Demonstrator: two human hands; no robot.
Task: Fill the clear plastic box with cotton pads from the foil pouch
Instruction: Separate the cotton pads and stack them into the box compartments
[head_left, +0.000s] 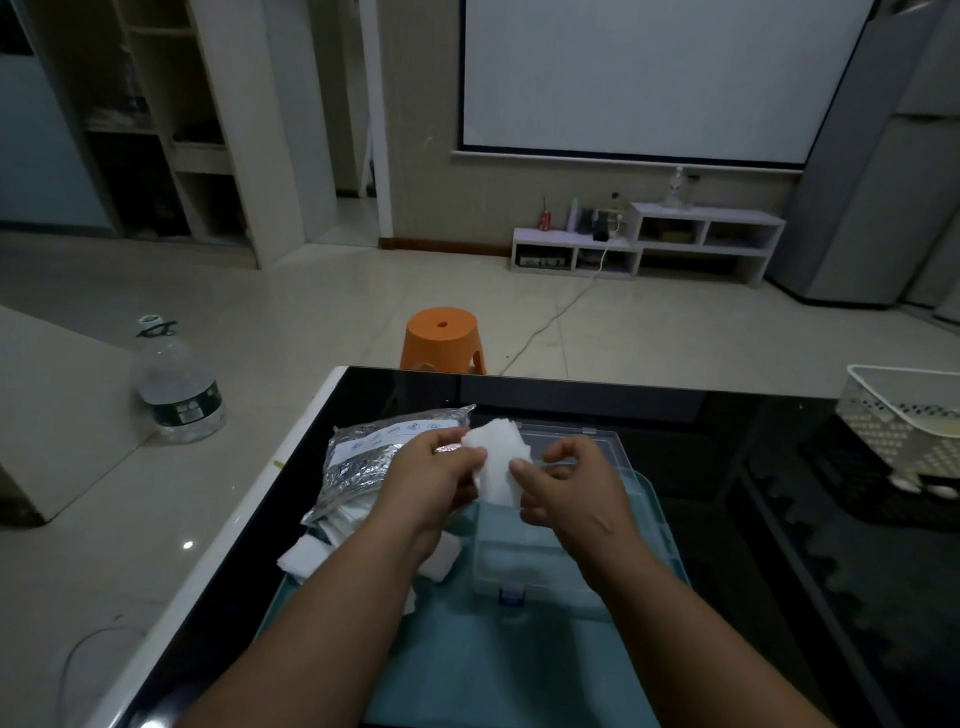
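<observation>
Near the middle of the frame, the left hand (434, 475) and right hand (574, 486) both pinched one white cotton pad (498, 457) above the open clear box (535, 561); the foil pouch (374, 457) lay just left.

Foil pouch (363, 457) label print too small to read. Clear plastic box (530, 564) partly behind cotton pads (498, 462). White basket (883, 431) cut by right edge.
</observation>
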